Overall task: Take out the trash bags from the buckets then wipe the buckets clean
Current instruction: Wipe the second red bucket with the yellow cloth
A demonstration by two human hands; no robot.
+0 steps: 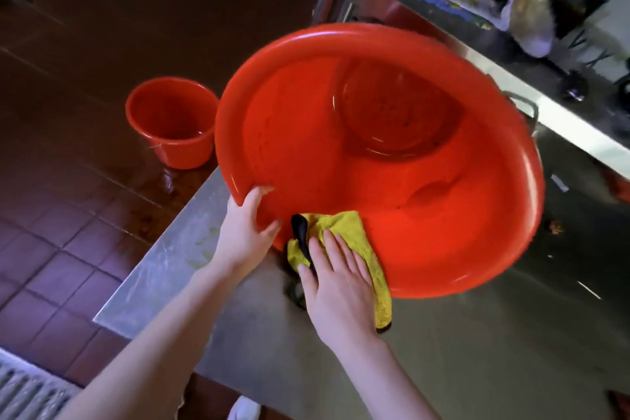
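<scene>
Head view: I judge this to be the wiping step. The bucket point(375, 181) shows no bag inside. It lies tipped on its side on the steel tabletop point(443, 351), its mouth turned up toward the camera. Dark specks show on its bottom, so I take the wiping as unfinished.

The left hand point(245, 225) grips the near-left rim, thumb inside and fingers curled round the outside, and steadies the tilt. That forearm comes in low from the bottom left.

The right hand point(341, 280) lies flat, fingers straight and close together. It presses a yellow cloth point(344, 228) against the lower rim and inner wall. A black strip shows at the cloth's left edge; I cannot tell what it is.

A small bucket point(174, 123) stands upright on the tiled floor point(68, 249), just left of the big one, also without a bag.

Next, I would sweep the cloth along the wall and down to the bottom. The left hand would turn the rim to bring fresh surface under the palm. The grip must hold firm, since the bucket rests near the tabletop's corner.
</scene>
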